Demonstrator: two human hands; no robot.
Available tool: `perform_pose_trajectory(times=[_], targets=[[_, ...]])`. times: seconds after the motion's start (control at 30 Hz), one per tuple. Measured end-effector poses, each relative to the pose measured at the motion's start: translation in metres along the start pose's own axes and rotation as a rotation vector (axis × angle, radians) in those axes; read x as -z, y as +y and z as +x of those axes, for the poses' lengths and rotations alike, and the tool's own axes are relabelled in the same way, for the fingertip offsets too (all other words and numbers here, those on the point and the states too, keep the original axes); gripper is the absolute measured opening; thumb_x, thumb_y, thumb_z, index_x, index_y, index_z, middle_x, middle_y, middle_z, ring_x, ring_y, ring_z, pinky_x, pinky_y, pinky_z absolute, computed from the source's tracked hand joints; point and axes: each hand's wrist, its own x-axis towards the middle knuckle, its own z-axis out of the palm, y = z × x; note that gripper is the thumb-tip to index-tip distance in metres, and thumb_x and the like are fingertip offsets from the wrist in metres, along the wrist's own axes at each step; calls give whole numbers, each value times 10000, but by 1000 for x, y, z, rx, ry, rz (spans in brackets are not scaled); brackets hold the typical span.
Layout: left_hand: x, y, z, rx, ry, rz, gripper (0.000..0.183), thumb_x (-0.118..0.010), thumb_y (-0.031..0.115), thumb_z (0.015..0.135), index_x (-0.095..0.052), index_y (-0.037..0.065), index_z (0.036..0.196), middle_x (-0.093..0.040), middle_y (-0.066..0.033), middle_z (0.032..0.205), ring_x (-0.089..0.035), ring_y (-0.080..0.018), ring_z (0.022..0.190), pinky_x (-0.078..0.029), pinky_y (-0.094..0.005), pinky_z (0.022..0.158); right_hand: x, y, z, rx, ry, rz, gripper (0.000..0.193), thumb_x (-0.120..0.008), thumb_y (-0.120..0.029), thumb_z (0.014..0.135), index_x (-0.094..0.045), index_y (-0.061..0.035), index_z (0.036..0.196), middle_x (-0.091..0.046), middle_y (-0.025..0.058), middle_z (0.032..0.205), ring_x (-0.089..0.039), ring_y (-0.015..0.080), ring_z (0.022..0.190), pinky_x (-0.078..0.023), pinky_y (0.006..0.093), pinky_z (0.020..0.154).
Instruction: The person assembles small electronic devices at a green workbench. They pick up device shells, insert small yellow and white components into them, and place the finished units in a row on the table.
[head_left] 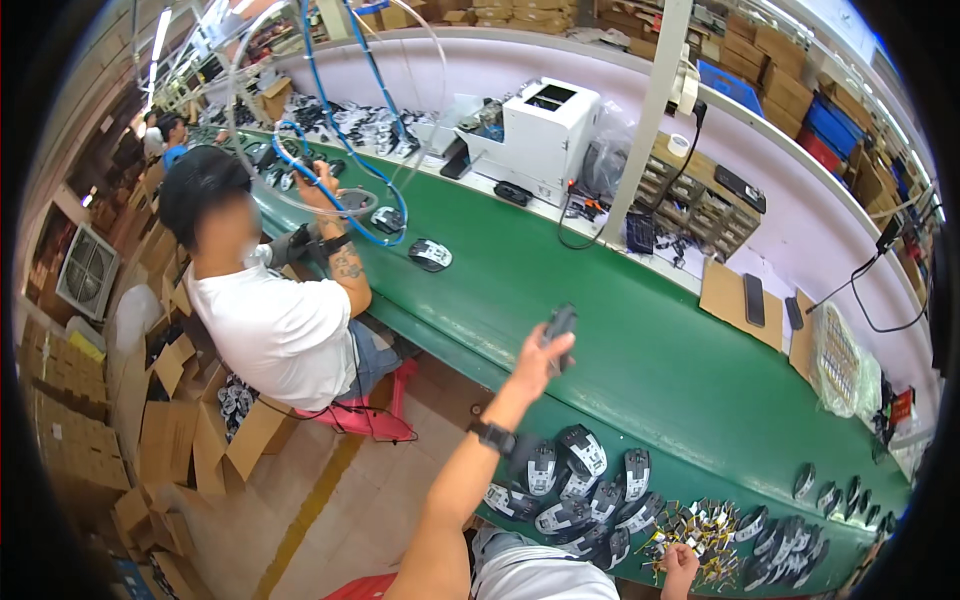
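Head view: work looked partway through

At far left, open brown cardboard boxes [195, 440] stood behind a seated co-worker in a white T-shirt [275, 340], and a looping blue plastic hose [318, 85] hung in front of that person's reach. Rightward, a single black-and-grey computer mouse [430, 255] lay on the long green worktop [480, 310]. A boxy white machine [560, 150] stood along its back edge. Nearer, the left hand [545, 352] held a dark grey oblong mouse-like piece [563, 322] above the worktop, fingers clamped round it; blur hid its finish.

Beside that forearm sat a heap of black mice with pale grey patches [565, 514]. Next, the right hand [680, 562] was at a tangle of small yellow-and-black-wired parts [710, 525], fingers curled; whether they pinched one could not be told. Many loose parts suggested much remained. Farther right lay a second dark mouse heap [785, 548]; which heap was done was unclear. Both heaps crowded the right hand's space.
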Motion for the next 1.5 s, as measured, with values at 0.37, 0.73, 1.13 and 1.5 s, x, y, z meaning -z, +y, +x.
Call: perform_pose_trajectory(times=[0.37, 0.73, 1.13, 1.5], targets=[[-145, -56, -196, 334, -530, -483, 391, -502, 309, 1000, -510, 15, 1257, -612, -96, 1116, -631, -223, 1009, -519, -391, 897, -13, -75, -7, 319, -245, 276, 149, -655, -89, 925, -639, -53, 1068, -607, -16, 922, -537, 54, 825, -440, 205, 737], [-186, -40, -272, 120, -562, -297, 628, -696, 93, 795, -432, 24, 1361, -488, -214, 1382, -489, -392, 1286, -442, -519, 1044, -5, -160, -58, 535, -437, 534, 95, -681, -47, 829, -590, -22, 843, -573, 0, 704, -516, 53, 608, -400, 216, 555], [-209, -52, -270, 46, -513, -182, 797, -598, 455, 852, -288, 63, 1473, -521, -208, 1295, -545, -407, 1182, -467, -509, 995, 1, -174, -54, 664, -306, 324, 124, -713, -98, 805, -635, -5, 830, -585, 0, 655, -524, 49, 577, -435, 218, 544], [-214, -72, -257, 278, -583, -46, 844, -608, 447, 817, -291, 21, 1473, -530, -195, 1272, -558, -362, 1175, -516, -485, 942, 37, -153, -49, 537, -262, 365, 114, -697, -103, 838, -636, -10, 863, -626, 19, 710, -564, 52, 634, -473, 217, 597]])
